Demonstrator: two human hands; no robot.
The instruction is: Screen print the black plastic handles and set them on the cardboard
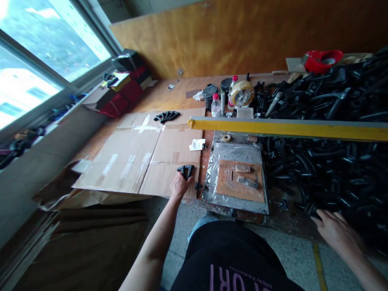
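My left hand point(179, 185) is closed around a pair of black handle-like parts point(187, 170), held at the front right of the flattened cardboard point(130, 139). Farther back on that cardboard lies a row of several similar black parts point(167, 117). At the right, my right hand point(336, 232) is at the front edge of a large heap of black parts point(309, 169). Its thumb and fingers close on a black curved part point(311, 209), partly hidden by the hand. Between the hands, a metal plate point(238, 151) carries a wooden board point(222, 184) with small blocks on it.
A yellow bar point(273, 128) crosses above the bench and the heap. Bottles point(216, 106), dark pots point(210, 95) and a tape roll point(242, 93) stand behind. A red tape dispenser point(323, 60) sits at the back right. Boxes point(121, 95) stand by the window.
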